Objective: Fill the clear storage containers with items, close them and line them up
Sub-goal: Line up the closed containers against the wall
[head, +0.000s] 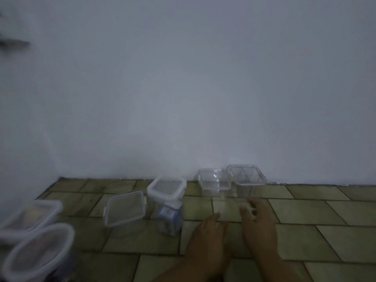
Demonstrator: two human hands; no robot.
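Note:
Several clear storage containers stand on a tiled floor by a white wall. A tall lidded container (168,202) with a blue-labelled item inside stands in the middle. Left of it is a lower lidded container (124,210). Two lidless clear containers sit against the wall: a small one (213,181) and a larger one (247,178). Two more lidded containers, one (30,215) behind the other (38,253), are blurred at the far left. My left hand (209,237) and my right hand (259,222) hover low over the floor, short of the lidless pair, fingers apart and holding nothing.
The floor (325,220) is olive-green tile with dark joints, and the white wall (183,98) meets it just behind the containers. A dark blurred shape (12,43) shows at the upper left edge. The whole view is dim and blurred.

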